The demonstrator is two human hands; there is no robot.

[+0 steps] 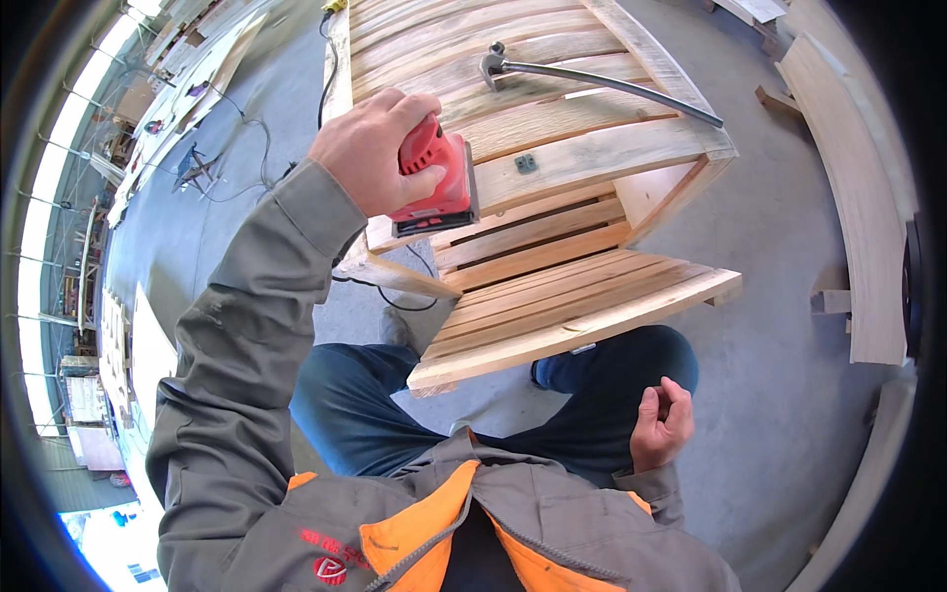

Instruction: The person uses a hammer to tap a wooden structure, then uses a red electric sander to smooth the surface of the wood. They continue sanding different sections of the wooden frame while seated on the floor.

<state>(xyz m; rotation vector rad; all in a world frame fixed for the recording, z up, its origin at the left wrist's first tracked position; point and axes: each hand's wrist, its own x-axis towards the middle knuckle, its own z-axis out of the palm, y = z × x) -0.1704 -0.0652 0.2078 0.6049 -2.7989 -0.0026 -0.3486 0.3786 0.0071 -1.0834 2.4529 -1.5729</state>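
Observation:
My left hand (pixel 367 148) is wrapped round a red electric sander (pixel 446 178), held tilted at the near left corner of a slatted wooden cabinet (pixel 602 141). A slatted door (pixel 582 308) hangs open from the cabinet's near side, over my knees. On the cabinet's top lies a claw hammer (pixel 592 78), its handle reaching to the right edge. A small dark metal fitting (pixel 525 163) sits on the near rail, right of the sander. Over my right thigh, my right hand (pixel 663 426) is loosely curled with nothing in it, apart from the door.
A black cable (pixel 404 302) loops beneath the cabinet's left side. Long wooden boards (pixel 848 197) stand at the right on short blocks. Farther left, more cables and a blue stand (pixel 197 168) are on the grey floor, near pale panels.

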